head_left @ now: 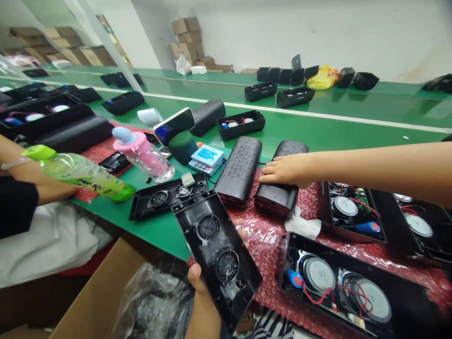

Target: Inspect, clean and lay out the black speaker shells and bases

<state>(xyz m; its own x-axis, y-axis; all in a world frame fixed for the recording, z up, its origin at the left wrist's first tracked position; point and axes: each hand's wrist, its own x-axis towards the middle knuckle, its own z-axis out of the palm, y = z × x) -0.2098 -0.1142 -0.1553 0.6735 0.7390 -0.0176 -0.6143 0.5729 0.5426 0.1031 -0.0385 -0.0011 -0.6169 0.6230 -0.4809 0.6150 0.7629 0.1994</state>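
My left hand [202,287] grips a black plastic speaker panel [235,242] with two round grilles, held tilted above the table edge. The thumb shows at its near side, and fingertips show behind its far edge. My right hand [286,170] is laid across a black speaker [275,200] with a dimpled end, its fingers reaching over to the far side; the thumb is hidden. Left of it lies a similar dimpled speaker [240,172]. A second grilled panel [165,197] lies flat on the green table [158,230], with a small pale block [188,179] on it.
Open speaker housings [339,282] with drivers and red wires lie at right on red bubble wrap [271,235]. A blue meter [207,159], a pink-topped bottle [148,157] and a green-capped bottle [84,174] stand left. Below is a cardboard box [102,287]. Another person's arm [52,186] is at left.
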